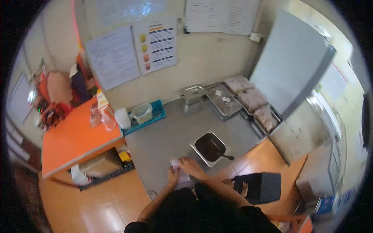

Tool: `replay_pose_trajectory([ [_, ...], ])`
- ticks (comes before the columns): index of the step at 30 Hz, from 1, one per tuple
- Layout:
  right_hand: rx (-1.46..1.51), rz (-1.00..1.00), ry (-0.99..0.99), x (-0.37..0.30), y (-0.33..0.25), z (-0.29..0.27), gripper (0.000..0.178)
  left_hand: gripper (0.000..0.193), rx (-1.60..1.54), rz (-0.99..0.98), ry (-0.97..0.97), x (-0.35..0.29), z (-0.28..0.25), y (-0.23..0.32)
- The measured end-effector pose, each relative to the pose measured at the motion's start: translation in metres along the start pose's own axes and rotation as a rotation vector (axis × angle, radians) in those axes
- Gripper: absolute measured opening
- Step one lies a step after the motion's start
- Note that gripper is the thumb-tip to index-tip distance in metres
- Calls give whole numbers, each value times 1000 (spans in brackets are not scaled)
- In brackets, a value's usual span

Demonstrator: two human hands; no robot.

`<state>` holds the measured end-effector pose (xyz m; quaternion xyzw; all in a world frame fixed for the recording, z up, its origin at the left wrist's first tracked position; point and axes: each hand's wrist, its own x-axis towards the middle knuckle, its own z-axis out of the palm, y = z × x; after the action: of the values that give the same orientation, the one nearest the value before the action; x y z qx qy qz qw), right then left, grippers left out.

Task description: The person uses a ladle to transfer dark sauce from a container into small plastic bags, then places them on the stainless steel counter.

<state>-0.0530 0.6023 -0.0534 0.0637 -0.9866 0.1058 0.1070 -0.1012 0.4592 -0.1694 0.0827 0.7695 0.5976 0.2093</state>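
A thin, pale translucent plastic bag (183,178) is between my hands at the near edge of the steel table (163,145). My left hand (173,177) is closed on its left side. With fingers bent together, my right hand (190,166) grips the bag near its upper end. What the bag contains, if anything, is too small to tell. Just beyond my right hand stands a square steel pan (210,149) of dark brown contents. A dark-handled spoon or ladle (228,157) rests in it, its handle over the near right rim.
Along the wall are a lidded steel pan (194,92), a covered tray (224,101) and several filled bags (251,99) in trays. A teal tray (157,110) holds a plastic tub (142,113). An orange table (79,136) stands left; a black box-like object (264,188) is right of me.
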Motion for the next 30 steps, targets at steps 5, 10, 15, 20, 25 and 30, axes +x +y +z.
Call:
replay_pose_trajectory([
  [5,10,-57,-258,24,4,-30,18,56,275,114,354,-17,28,16],
  [10,22,-165,-76,15,12,-27,21,66,456,28,424,-43,52,35],
  [15,150,-332,-7,8,35,-32,22,68,561,-223,485,-74,55,105],
  [20,394,-349,-102,13,43,-92,17,34,-1,245,504,-98,38,168],
  [25,928,-126,-254,21,53,-127,14,12,-86,205,456,-79,33,179],
  [30,923,-114,-371,22,64,-154,11,11,-9,451,447,-73,27,217],
])
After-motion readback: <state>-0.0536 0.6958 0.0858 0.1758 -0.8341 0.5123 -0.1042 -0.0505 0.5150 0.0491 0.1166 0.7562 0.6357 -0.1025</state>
